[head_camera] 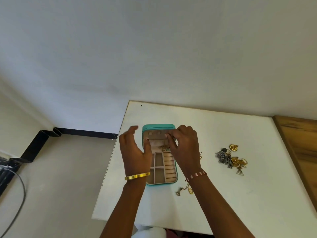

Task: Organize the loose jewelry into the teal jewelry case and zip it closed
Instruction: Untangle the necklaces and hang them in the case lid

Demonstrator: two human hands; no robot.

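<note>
The teal jewelry case (160, 184) lies open on the white table (223, 200), lid upright at the far side, beige compartments and ring rolls showing. My right hand (186, 148) hovers over the lid's inner face, its fingertips pinched together near the small hooks. A small gold necklace pendant (164, 148) hangs just below those fingers; its chain is too thin to see. My left hand (132, 152) is beside the case's left edge, fingers spread, thumb over the case, holding nothing. A pile of loose jewelry (231, 158) lies to the right of the case.
Two pendants on chains (184, 191) lie near the case's front right corner, partly under my right forearm. A small gold piece (200, 156) peeks out beside my right wrist. A wooden panel (301, 145) borders the table on the right. The table's left edge drops to the floor.
</note>
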